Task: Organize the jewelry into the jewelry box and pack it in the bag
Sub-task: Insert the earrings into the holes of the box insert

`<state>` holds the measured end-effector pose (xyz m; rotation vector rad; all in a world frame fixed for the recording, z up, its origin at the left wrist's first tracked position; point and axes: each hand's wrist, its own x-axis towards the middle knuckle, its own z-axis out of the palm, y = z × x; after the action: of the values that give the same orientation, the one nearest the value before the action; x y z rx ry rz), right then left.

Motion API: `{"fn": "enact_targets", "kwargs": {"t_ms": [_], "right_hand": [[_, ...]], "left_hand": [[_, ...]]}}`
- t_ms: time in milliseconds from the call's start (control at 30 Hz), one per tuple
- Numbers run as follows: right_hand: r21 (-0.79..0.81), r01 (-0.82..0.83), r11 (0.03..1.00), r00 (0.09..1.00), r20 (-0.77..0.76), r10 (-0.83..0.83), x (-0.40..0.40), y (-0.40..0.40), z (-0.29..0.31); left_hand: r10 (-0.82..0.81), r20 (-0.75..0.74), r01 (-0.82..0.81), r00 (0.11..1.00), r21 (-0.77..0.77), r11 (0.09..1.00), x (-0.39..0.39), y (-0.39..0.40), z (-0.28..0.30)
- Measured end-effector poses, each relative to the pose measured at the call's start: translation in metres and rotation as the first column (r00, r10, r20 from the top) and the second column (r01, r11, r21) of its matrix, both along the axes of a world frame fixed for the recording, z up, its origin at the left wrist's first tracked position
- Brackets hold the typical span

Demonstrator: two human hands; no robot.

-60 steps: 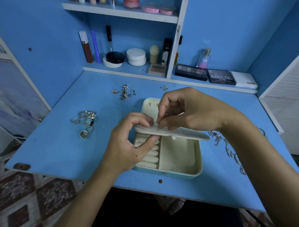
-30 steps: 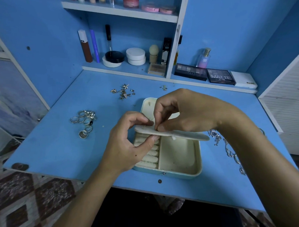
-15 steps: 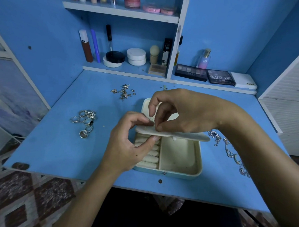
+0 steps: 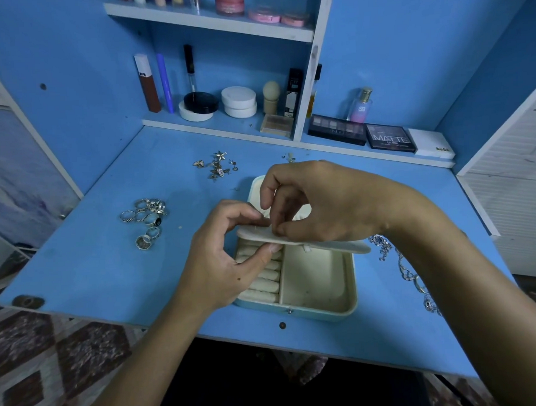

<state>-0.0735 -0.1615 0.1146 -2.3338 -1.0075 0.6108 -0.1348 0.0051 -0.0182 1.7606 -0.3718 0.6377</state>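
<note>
An open cream jewelry box (image 4: 322, 304) sits near the desk's front edge, with ring rolls at its left and a bare compartment at its right. My left hand (image 4: 223, 260) grips the left end of the box's cream inner flap (image 4: 339, 245), which is held level above the box. My right hand (image 4: 319, 200) pinches something tiny against the flap's top; I cannot make out what. A cluster of silver rings (image 4: 146, 220) lies to the left. Small earrings (image 4: 217, 166) lie behind the box. Silver necklaces (image 4: 401, 264) trail beside my right forearm.
The blue desk (image 4: 109, 265) ends close in front of the box. Cosmetics stand on the low back shelf: bottles, round white jars (image 4: 238, 102), eyeshadow palettes (image 4: 389, 137), a perfume bottle (image 4: 360, 105). A white slatted panel (image 4: 511, 186) borders the right side.
My right hand's fingers shifted slightly left along the flap's top, and the index finger lifted. The left hand and the box stayed put.
</note>
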Motion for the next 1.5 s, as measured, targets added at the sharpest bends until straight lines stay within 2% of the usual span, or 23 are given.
{"fn": "enact_targets", "kwargs": {"t_ms": [433, 533, 667, 833, 967, 1200, 1500], "right_hand": [[0.018, 0.016, 1.0, 1.0, -0.019, -0.015, 0.001, -0.004, -0.006], [0.078, 0.032, 0.996, 0.999, -0.047, -0.028, 0.004, -0.009, -0.009], [0.242, 0.127, 0.962, 0.982, -0.168, -0.087, 0.01, -0.024, -0.015], [0.466, 0.336, 0.819, 0.931, -0.298, -0.213, 0.019, -0.046, -0.029], [0.569, 0.447, 0.691, 0.891, -0.349, -0.289, 0.028, -0.06, -0.042], [0.631, 0.562, 0.534, 0.826, -0.399, -0.398, 0.037, -0.064, -0.059], [0.637, 0.69, 0.343, 0.656, -0.351, -0.668, 0.052, -0.049, -0.077]], "left_hand": [[-0.019, 0.01, 0.018, 1.0, 0.012, 1.0, -0.001, 0.0, -0.001], [-0.027, 0.003, 0.027, 1.0, -0.016, 1.0, 0.0, 0.0, -0.001], [-0.025, -0.001, 0.025, 1.0, -0.004, 1.0, 0.001, 0.0, -0.001], [0.0, 0.014, -0.001, 1.0, 0.079, 0.997, 0.005, 0.001, 0.006], [0.021, 0.017, -0.023, 1.0, 0.114, 0.993, 0.014, 0.0, 0.013], [0.088, -0.088, -0.079, 0.992, 0.102, 0.992, 0.033, -0.002, 0.026], [0.133, -0.177, -0.119, 0.975, 0.088, 0.989, 0.068, -0.003, 0.023]]}}
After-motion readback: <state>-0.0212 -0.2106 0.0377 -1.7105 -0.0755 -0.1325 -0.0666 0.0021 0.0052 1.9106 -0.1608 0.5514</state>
